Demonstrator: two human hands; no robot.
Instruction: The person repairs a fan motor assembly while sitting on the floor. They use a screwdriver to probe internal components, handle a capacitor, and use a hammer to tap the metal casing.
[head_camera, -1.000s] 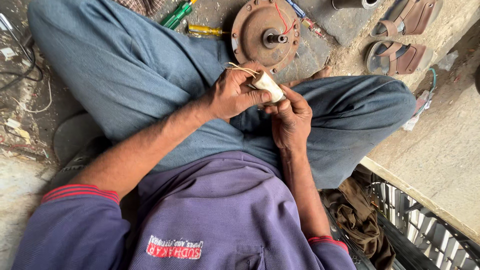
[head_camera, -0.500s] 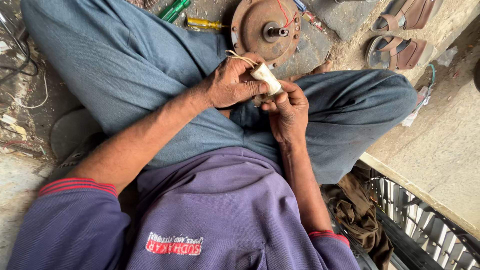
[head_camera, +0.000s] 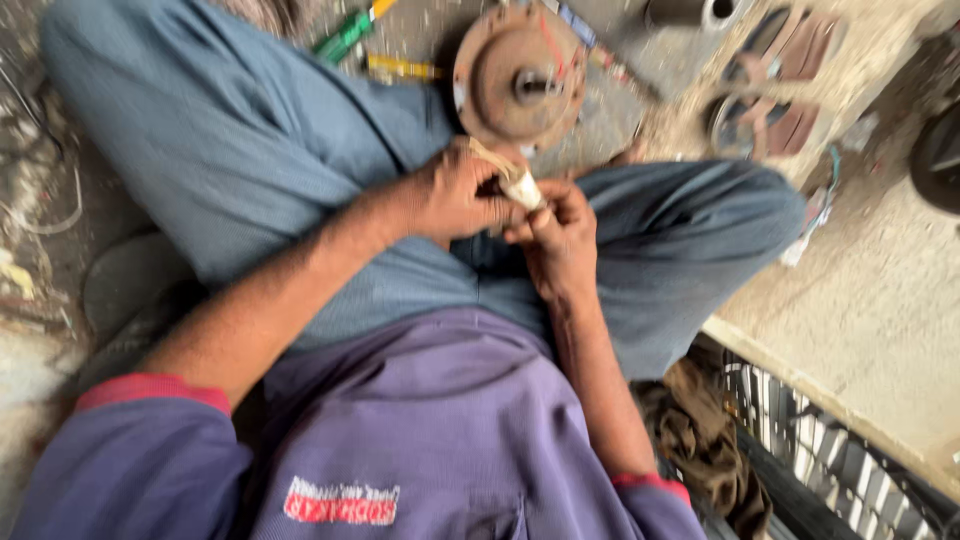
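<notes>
Both hands have drifted a little lower and toward the middle of the view since the earlier frames, and the whole picture has gone soft with motion; the grip itself looks unchanged. Left hand (head_camera: 455, 195) is curled closed round the lower part of a small pale roll (head_camera: 522, 187), thumb and forefingers pinching it; right hand (head_camera: 560, 240) meets it from below, fingers bent and pressed to the roll's near end, so neither hand is open and both have hold of the same thing. That roll sits over the person's lap, above the crossed grey trousers (head_camera: 250, 160), just short of the rusty round motor plate (head_camera: 520, 75) that lies on the concrete floor (head_camera: 860, 300) near the top edge of view.

To do this well, I judge the left hand should keep the roll steady while the right works the loose end, with the pull kept short and even so the strand does not snag or kink; holding it nearer the body would steady both wrists against the knees.

As to looks, the roll is short, off-white to cream, roughly cylindrical, with thin tan strands (head_camera: 490, 155) trailing from its upper end over the left knuckles; blur hides whether it is tape, paper or cloth.
</notes>
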